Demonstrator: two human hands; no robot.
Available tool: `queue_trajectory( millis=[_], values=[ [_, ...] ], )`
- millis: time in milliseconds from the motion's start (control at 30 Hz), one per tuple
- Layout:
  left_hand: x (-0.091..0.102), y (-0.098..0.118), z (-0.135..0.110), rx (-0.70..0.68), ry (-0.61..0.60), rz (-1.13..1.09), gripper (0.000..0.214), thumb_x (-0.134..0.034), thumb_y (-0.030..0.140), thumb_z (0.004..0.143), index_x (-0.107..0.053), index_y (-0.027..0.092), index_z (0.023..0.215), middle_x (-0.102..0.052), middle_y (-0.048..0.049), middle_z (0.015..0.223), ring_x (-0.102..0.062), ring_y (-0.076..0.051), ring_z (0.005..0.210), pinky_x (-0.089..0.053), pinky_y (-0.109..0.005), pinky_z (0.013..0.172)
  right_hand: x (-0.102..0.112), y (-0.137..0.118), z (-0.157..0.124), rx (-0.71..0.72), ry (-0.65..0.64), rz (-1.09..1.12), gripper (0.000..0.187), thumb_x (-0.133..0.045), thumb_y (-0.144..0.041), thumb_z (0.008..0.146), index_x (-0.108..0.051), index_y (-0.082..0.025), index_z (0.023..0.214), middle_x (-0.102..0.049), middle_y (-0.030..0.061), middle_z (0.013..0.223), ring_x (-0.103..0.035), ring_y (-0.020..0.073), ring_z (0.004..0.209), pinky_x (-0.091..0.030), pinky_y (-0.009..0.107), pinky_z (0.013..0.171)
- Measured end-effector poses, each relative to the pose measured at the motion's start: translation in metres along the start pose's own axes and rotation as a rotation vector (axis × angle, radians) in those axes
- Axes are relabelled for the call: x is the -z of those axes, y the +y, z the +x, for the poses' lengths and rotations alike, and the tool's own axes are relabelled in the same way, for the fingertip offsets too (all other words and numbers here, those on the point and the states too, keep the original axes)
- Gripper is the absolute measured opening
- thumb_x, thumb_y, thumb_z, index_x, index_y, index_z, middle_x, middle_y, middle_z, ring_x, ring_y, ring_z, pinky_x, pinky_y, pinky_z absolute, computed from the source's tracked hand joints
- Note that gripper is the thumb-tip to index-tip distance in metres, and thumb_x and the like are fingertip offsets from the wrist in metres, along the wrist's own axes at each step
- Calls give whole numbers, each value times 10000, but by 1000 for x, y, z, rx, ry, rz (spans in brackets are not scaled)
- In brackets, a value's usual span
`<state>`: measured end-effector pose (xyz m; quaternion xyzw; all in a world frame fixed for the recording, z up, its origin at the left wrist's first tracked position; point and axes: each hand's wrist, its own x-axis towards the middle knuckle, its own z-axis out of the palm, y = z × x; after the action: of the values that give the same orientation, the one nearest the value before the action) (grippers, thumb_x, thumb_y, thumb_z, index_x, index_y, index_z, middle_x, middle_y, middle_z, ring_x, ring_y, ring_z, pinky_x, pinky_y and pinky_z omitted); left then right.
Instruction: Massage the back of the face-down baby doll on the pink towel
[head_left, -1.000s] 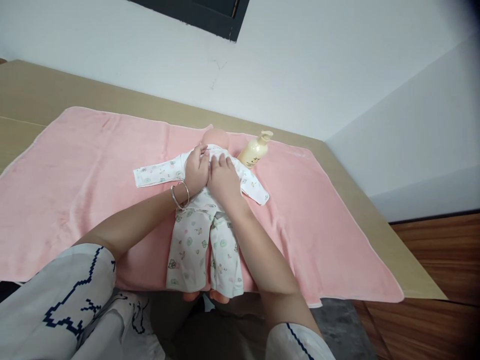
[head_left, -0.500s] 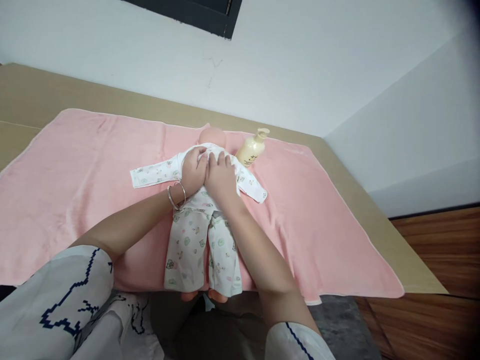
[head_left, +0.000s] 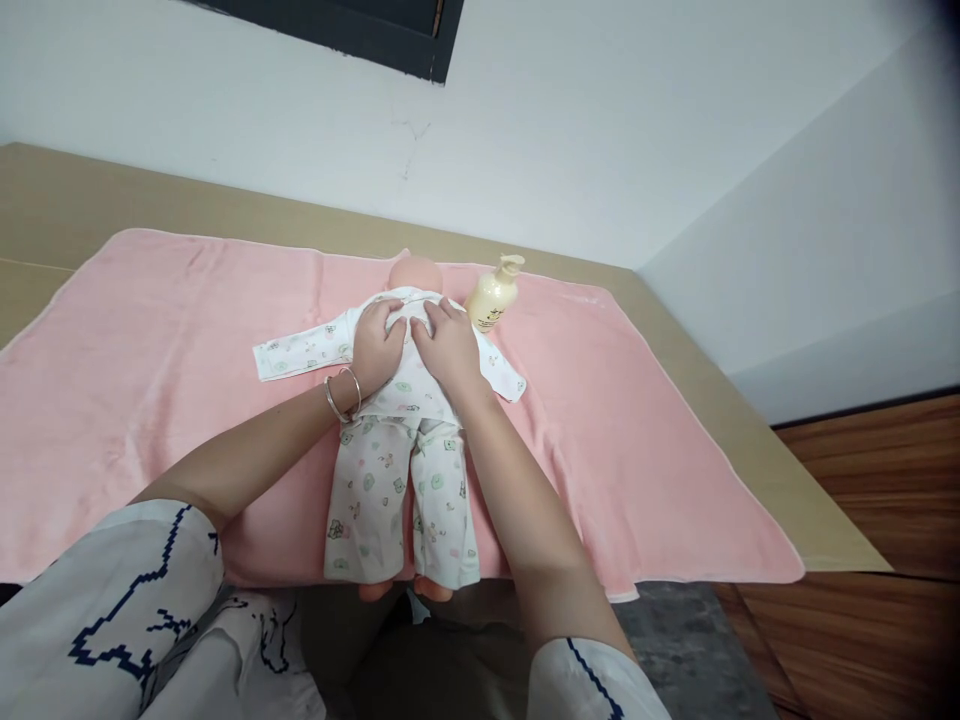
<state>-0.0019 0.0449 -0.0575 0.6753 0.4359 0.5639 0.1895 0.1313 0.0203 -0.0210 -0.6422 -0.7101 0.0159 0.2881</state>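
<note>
A baby doll in white printed pyjamas lies on its back on a pink towel, head away from me and feet over the near edge. My left hand, with a silver bangle on its wrist, rests palm down on the left side of the doll's chest. My right hand lies flat on the right side of the chest, fingers stretched toward the collar. The two hands sit side by side, a small gap between them. The doll's empty sleeves spread out left and right.
A cream pump bottle lies on the towel just right of the doll's head. The towel covers a tan tabletop set against a white wall. Wooden floor shows at the right, my white patterned sleeves at the bottom.
Both hands have slid a little up the doll's chest and spread slightly apart. The view has tilted a bit, so everything sits slightly lower left.
</note>
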Motion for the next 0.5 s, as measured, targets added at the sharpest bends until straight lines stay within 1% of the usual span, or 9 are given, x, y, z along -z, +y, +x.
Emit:
queue_trajectory(
  millis=[100, 167, 233, 300, 400, 467, 500],
  values=[
    [-1, -2, 0, 6, -6, 24, 257, -488, 202, 834, -622, 217, 1054, -701, -82, 1140, -621, -245, 1139, -464, -436, 1072, 4, -13, -6, -22, 42, -108, 371, -463, -370, 968, -697, -143, 1145, -696, 177, 1179, -566, 360, 1151, -450, 507, 1024],
    [-1, -2, -1, -6, -2, 80, 275, -494, 183, 821, -625, 213, 1061, -678, -93, 1178, -591, -259, 1183, -442, -450, 1095, 6, -14, -6, -12, 42, -121, 358, -476, -380, 960, -701, -152, 1119, -715, 163, 1119, -575, 355, 1099, -468, 495, 988],
    [-1, 2, -3, -10, 14, 184, 288, -504, 181, 823, -633, 196, 1080, -628, -123, 1233, -545, -287, 1229, -420, -472, 1109, 6, -9, -4, 11, 41, -109, 366, -486, -388, 956, -689, -159, 1156, -713, 148, 1153, -573, 346, 1103, -466, 485, 995],
    [1, 8, -6, 5, 13, 318, 295, -512, 212, 850, -645, 172, 1111, -582, -158, 1255, -513, -326, 1232, -419, -505, 1087, 4, -3, -2, 34, 33, -90, 386, -482, -386, 959, -669, -157, 1207, -702, 141, 1205, -563, 343, 1138, -457, 480, 1014],
    [5, 20, -9, -5, -86, 501, 339, -479, 265, 908, -643, 140, 1177, -576, -197, 1214, -514, -375, 1158, -438, -556, 1002, 2, 5, 2, 54, 11, -56, 413, -477, -383, 962, -643, -145, 1256, -683, 144, 1259, -549, 339, 1183, -440, 475, 1042],
    [8, 25, -8, -42, -158, 571, 348, -467, 270, 918, -638, 135, 1189, -584, -203, 1194, -518, -382, 1118, -441, -562, 969, 1, 7, 3, 58, -2, -37, 428, -474, -388, 964, -631, -139, 1275, -675, 144, 1276, -544, 333, 1196, -428, 474, 1058],
    [9, 25, -7, -54, -175, 586, 344, -476, 269, 912, -638, 138, 1186, -586, -199, 1188, -519, -380, 1108, -442, -557, 964, 1, 8, 4, 60, -6, -35, 437, -472, -391, 966, -625, -135, 1286, -669, 145, 1287, -540, 334, 1205, -422, 476, 1066]
  ],
)
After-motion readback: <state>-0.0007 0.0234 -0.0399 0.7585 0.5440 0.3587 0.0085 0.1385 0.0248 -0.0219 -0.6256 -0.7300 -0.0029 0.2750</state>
